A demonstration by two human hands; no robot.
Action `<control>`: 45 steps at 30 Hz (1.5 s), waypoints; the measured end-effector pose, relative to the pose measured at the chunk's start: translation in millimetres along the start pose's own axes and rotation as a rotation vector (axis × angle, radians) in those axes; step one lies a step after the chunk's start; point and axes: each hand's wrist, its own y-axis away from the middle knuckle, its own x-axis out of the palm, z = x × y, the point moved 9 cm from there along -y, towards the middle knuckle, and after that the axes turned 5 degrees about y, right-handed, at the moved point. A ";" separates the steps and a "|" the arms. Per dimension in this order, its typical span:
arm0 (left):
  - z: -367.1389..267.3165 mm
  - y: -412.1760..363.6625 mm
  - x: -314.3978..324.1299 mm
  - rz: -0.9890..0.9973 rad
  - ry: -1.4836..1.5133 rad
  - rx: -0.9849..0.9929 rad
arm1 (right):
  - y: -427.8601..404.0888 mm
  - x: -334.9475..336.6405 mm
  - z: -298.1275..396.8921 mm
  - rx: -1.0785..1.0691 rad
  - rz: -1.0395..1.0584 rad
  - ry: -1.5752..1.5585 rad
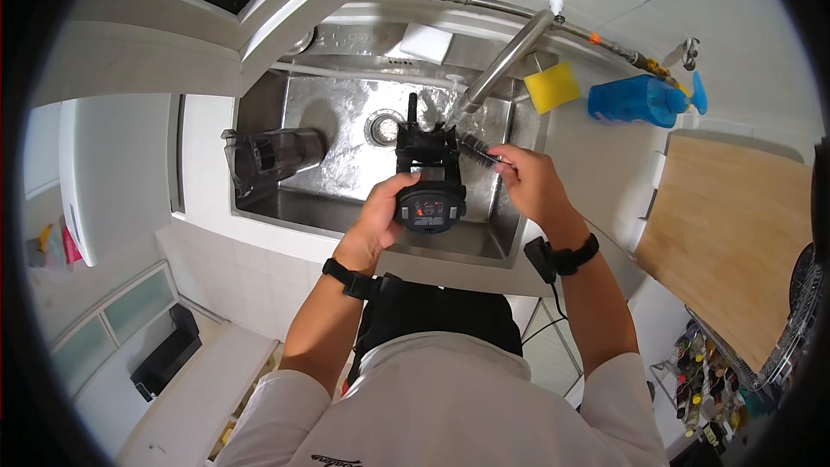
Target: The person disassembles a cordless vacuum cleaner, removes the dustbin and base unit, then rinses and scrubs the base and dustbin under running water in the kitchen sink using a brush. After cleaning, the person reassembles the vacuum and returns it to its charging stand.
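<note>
My left hand point(379, 211) grips the left side of a black plastic appliance part point(428, 143), its thumb on the upper face. The part is held over the stainless-steel sink point(337, 191), and its rounded near end bears a label. Pinched in my right hand point(535, 181) is a small black-bristled cleaning brush point(478, 148), whose bristles are at the part's right side. The steel faucet point(509, 61) slants down behind the part, with water seemingly running from its spout. A smoky clear plastic container point(275, 155) lies on its side at the sink's left.
Behind the sink lies a white block or pad point(426, 43). A yellow sponge point(552, 87) and a blue pump bottle point(639, 100) are to the right of the faucet. Further right is a wooden cutting board point(726, 233) near a wire rack point(788, 350). A grey hose point(363, 74) crosses the sink's back.
</note>
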 end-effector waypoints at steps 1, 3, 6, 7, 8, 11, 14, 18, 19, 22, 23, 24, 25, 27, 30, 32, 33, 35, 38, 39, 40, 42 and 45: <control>-0.3 0.5 -3.7 -0.005 -0.010 0.002 | -4.3 5.1 3.5 -0.030 -0.008 -0.012; -2.4 0.2 -10.8 -0.022 -0.054 0.020 | -12.2 17.7 3.4 -0.023 0.003 -0.019; -9.7 0.1 -17.5 -0.048 -0.148 0.066 | -26.7 30.9 5.0 -0.074 0.000 -0.030; -11.5 0.9 -18.6 -0.054 -0.173 0.073 | -31.4 36.9 1.9 -0.062 0.032 -0.008; -14.6 1.4 -17.7 -0.044 -0.193 0.093 | -36.1 42.1 0.2 -0.070 0.058 0.007; -23.0 4.3 -19.3 -0.073 -0.294 0.146 | -48.4 51.7 -9.3 -0.052 0.088 0.095; -34.9 5.8 -20.3 -0.089 -0.280 0.234 | -54.9 63.2 -15.8 -0.037 0.137 0.109; -46.7 7.7 -27.6 -0.138 -0.321 0.291 | -61.2 74.9 -10.0 -0.089 0.166 0.074; -45.8 8.1 -30.9 -0.144 -0.303 0.270 | -63.0 74.4 -11.8 -0.058 0.141 0.076; -39.9 8.9 -40.2 -0.115 -0.167 0.190 | -60.7 63.5 -4.6 -0.077 -0.060 0.034; -35.8 8.7 -44.3 -0.102 -0.091 0.129 | -57.1 56.1 -2.4 -0.089 -0.162 -0.008; -30.5 8.6 -47.8 -0.092 -0.014 0.067 | -55.0 65.6 -4.1 -0.064 -0.068 -0.059; -29.9 8.7 -52.4 -0.105 0.008 0.062 | -51.1 72.0 -3.7 -0.060 -0.008 -0.121; -25.6 9.7 -57.0 -0.100 0.052 0.045 | -45.3 76.5 -4.5 -0.058 0.044 -0.154; -13.7 12.0 -58.7 -0.081 -0.021 -0.059 | -42.8 66.3 -7.1 -0.077 -0.030 0.029; -11.7 12.7 -54.5 -0.052 -0.010 -0.040 | -43.0 66.5 -13.2 -0.030 0.000 0.036; -10.8 12.8 -54.0 -0.060 -0.019 -0.035 | -43.8 59.3 -15.8 -0.007 -0.063 0.033; -10.6 13.3 -53.8 -0.088 0.057 -0.023 | -43.6 69.8 -15.5 -0.003 0.072 -0.032; -9.0 13.4 -50.2 -0.066 0.069 -0.038 | -43.9 71.3 -14.2 -0.006 0.104 -0.022; -7.9 13.6 -50.5 -0.064 0.056 -0.051 | -43.7 66.2 -13.4 -0.012 0.048 0.015; -8.2 13.6 -49.7 -0.050 0.065 -0.047 | -44.5 63.6 -12.7 -0.024 0.014 0.049; -8.2 14.4 -49.9 -0.033 0.080 -0.041 | -43.9 63.4 -13.0 -0.027 -0.003 0.009; -6.7 16.7 -57.3 -0.097 0.078 -0.045 | -39.1 86.1 -23.3 0.063 0.227 -0.080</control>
